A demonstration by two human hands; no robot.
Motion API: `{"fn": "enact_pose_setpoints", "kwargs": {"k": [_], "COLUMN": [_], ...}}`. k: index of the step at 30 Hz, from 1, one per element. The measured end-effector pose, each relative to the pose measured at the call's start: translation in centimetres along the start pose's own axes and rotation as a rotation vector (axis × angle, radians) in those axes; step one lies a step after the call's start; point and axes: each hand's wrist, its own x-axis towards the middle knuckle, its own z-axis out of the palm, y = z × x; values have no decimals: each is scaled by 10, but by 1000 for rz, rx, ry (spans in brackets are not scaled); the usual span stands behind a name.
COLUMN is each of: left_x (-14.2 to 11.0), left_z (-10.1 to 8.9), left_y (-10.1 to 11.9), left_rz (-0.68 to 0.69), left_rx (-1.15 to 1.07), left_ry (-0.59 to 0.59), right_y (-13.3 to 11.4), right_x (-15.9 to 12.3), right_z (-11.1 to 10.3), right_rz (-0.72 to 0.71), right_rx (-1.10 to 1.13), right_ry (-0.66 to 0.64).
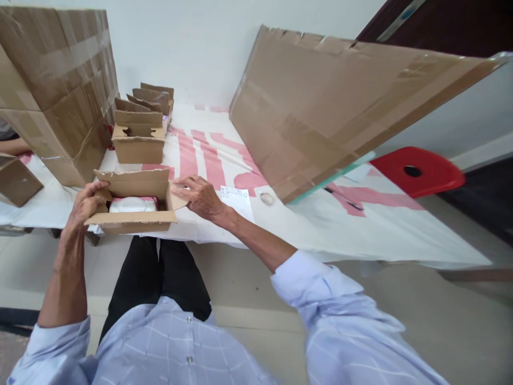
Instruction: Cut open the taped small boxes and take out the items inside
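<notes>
In front of me an open cardboard box (136, 225) rests at the table's near edge, its flaps raised. Inside it lies a white and pink packet (134, 204). My left hand (86, 202) grips the flap at the box's left end, fingers bent over its edge. On the right end, my right hand (200, 198) pinches the other side flap between thumb and fingers. The packet touches neither hand.
Behind the box stands a row of open cardboard boxes (140, 148). Large taped cartons (76, 91) rise at the left. A big cardboard sheet (320, 101) leans at the right, near a red stool (420, 170). A marked paper (239, 206) lies on the white tablecloth. Another person's arm (14, 146) shows far left.
</notes>
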Motion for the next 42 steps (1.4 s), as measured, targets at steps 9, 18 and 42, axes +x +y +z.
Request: {"fn": "enact_pose_setpoints", "kwargs": {"k": [9,18,42], "left_x": [-59,-90,-88], "left_z": [-12,89,96], "left_y": [80,106,94], "left_rz": [317,502,543], "left_rx": [429,942,969], "left_ry": [-28,-484,-415], "right_y": [11,-5,-12], "right_x": [15,14,-5], "right_z": [-2,-9,15], "right_rz": [-119,-112,-38], "right_rx": [32,16,94], "right_ry": [62,15,136]}}
